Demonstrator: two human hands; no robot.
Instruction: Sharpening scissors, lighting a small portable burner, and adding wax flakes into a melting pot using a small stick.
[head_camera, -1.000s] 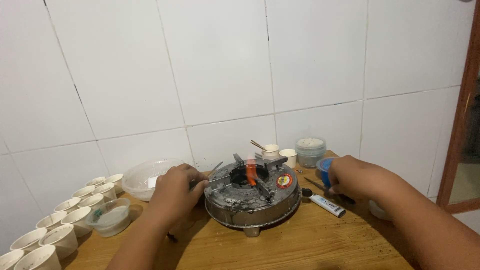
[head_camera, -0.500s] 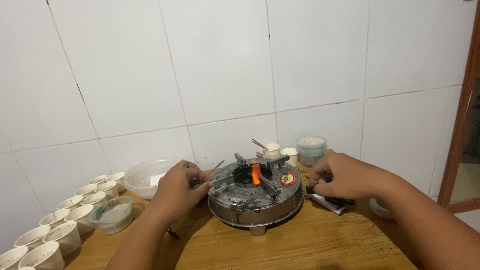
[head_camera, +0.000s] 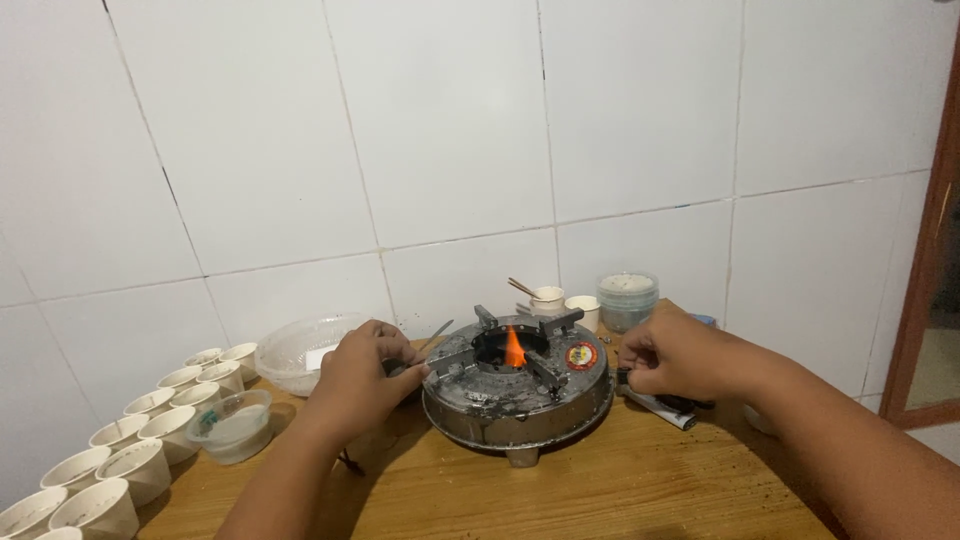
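Clearly, left hand (head_camera: 362, 378) pinching a metal tool (head_camera: 432, 337) and curled right hand (head_camera: 672, 352), contents hidden, risk burns beside the flame (head_camera: 514, 349) on the stove (head_camera: 516, 390)

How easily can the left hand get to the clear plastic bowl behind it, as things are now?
Probably yes. The left hand rests at the stove's left edge, and the clear plastic bowl sits just behind it on the table. Nothing stands between them; the paper cups lie further left.

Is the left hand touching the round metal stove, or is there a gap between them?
Cannot tell. In the head view, the left hand reaches the stove edge, but its fingers cover the meeting point, so neither contact nor gap shows.
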